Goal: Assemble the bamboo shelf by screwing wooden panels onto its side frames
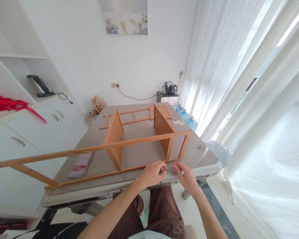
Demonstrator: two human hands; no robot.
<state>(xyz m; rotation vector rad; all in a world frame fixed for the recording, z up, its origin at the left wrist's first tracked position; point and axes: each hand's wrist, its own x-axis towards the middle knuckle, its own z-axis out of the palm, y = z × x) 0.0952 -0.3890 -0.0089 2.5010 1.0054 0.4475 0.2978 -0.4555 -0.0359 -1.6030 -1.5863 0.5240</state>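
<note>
A wooden frame with two shelf panels (114, 134) lies on its side across the table. My left hand (153, 173) is at the frame's lower rail (137, 167); its fingers are curled, with a gap between thumb and forefinger and nothing visible in them. Just to the right, my right hand (186, 176) pinches a small, thin metal tool that looks like a hex key (171, 165). The tool is beside the rail, close to the foot of the right shelf panel (163, 126). Whether its tip sits in a screw is too small to tell.
Another slatted wooden frame (133, 116) lies at the back of the grey table (142, 151). Small screws (201, 147) lie at the right, near crumpled white paper (179, 122). A blurred printed sheet (80, 165) lies at left. White curtains (261, 172) hang at right.
</note>
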